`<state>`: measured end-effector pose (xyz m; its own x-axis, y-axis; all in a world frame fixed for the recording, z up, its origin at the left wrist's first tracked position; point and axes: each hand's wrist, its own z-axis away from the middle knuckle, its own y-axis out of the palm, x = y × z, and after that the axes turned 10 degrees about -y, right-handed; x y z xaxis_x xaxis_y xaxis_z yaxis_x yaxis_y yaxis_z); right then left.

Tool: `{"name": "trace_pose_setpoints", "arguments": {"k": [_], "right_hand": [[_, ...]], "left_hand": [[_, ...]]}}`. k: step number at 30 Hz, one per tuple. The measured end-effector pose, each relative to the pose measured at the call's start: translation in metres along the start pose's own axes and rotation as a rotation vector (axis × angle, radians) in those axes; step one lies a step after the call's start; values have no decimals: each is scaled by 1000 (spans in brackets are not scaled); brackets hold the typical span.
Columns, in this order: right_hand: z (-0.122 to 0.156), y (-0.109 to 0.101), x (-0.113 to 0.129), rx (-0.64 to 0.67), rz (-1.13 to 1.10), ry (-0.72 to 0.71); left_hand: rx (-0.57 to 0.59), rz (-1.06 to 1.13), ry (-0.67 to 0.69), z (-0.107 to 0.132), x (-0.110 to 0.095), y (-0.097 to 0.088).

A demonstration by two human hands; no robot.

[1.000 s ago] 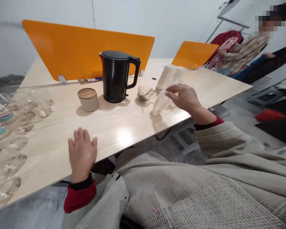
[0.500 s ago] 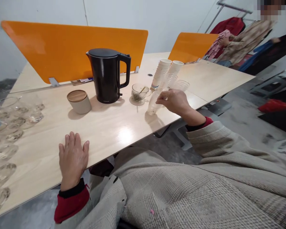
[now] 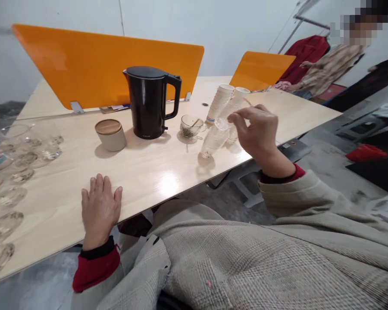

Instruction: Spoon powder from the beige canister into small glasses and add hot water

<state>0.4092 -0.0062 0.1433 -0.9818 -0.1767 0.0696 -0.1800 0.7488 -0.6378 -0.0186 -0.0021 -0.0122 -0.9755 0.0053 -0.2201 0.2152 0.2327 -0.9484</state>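
The person's right hand [image 3: 257, 131] is raised above the pale wood bench [image 3: 155, 181], half closed, its thumb and curled fingers [image 3: 245, 116] gathered on a thin clear plastic cup [image 3: 222, 124]. The cup's outline is faint against the things behind it, so the exact grip is hard to make out. Just below the fingertips and to the hand's left, a translucent stack of plastic cups [image 3: 213, 141] leans with one end on the bench. Just behind the hand stand two stacks of white paper cups [image 3: 220, 103], close together.

The left hand [image 3: 100, 211] lies open and palm down near the bench's front edge, fingers slightly spread, holding nothing. Well to its left, rows of clear plastic cups [image 3: 11, 189] sit along the bench's end.

Between the two hands, farther back, are a black electric kettle [image 3: 147, 103], a round beige canister with a wooden lid [image 3: 110, 134], and a ribbed glass mug with a spoon in it [image 3: 190, 125], standing on a round coaster. A glossy orange divider panel [image 3: 103, 64] rises along the bench's far side. Beyond the bench, at upper right, a person in a patterned beige top [image 3: 330, 69] stands near a hanging red garment [image 3: 305, 49].
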Motion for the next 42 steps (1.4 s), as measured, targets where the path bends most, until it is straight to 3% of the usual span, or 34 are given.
{"name": "trace_pose_setpoints", "arguments": {"k": [2, 4, 8, 13, 18, 29, 33, 38, 42], "right_hand": [[0, -5, 28, -48, -102, -77], [3, 6, 58, -30, -264, -178], [10, 65, 116, 122, -546, -349], [2, 145, 172, 320, -602, -458], [-5, 181, 203, 463, -572, -457], [6, 181, 223, 542, -530, -514], [4, 171, 213, 430, -627, -493], [-22, 168, 191, 279, -665, -342], [-59, 202, 191, 289, -635, -203]], "left_hand": [[13, 3, -12, 1, -1, -1], [13, 8, -33, 1, -2, -1], [35, -1, -67, 2, -2, 1], [5, 13, -71, 4, -2, 2], [28, 13, -80, 5, -3, 2], [45, 13, -87, 6, -8, -4], [50, 8, -87, 6, -9, -6], [43, 7, -89, 7, -7, -4], [42, -1, -95, 7, -7, -3]]}}
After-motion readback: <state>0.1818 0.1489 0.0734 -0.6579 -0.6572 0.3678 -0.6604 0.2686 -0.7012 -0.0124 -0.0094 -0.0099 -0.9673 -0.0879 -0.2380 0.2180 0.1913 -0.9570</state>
